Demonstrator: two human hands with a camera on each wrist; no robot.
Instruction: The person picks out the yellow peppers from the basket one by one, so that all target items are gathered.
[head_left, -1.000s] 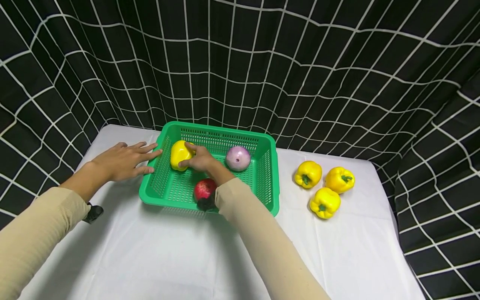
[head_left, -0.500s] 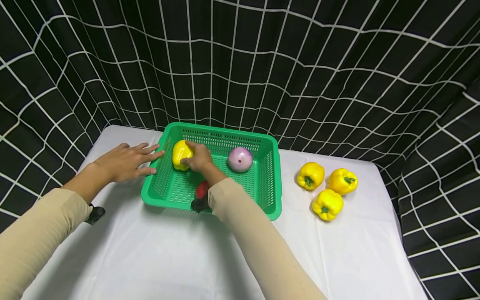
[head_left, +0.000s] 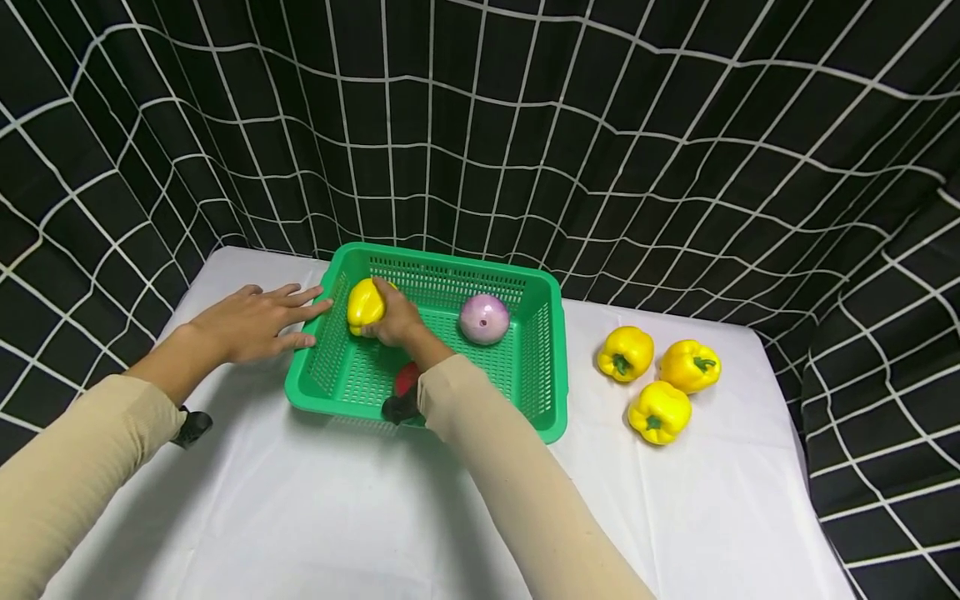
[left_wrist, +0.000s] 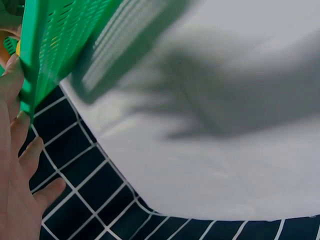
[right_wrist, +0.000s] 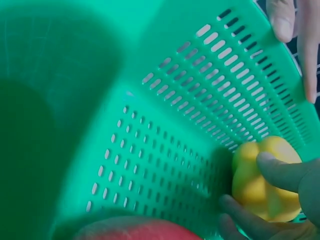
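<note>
My right hand holds a yellow bell pepper in the left part of a green plastic basket. In the right wrist view, the thumb and fingers lie around the same bell pepper. With fingers extended, my left hand touches the basket's left rim. The left wrist view also has the left hand's fingers against the rim. A purple onion sits in the basket's right half. Near its front wall is a red round fruit, mostly hidden by the right wrist and its dark camera.
Three more yellow bell peppers stand to the right of the basket: one at the left, one at the right and one in front. A white cloth covers the table. Black curtains with white grid lines surround it.
My right hand's fingers have closed further round the bell pepper, which has turned slightly in place. The left hand stays at the rim. The whole view has shifted a little.
</note>
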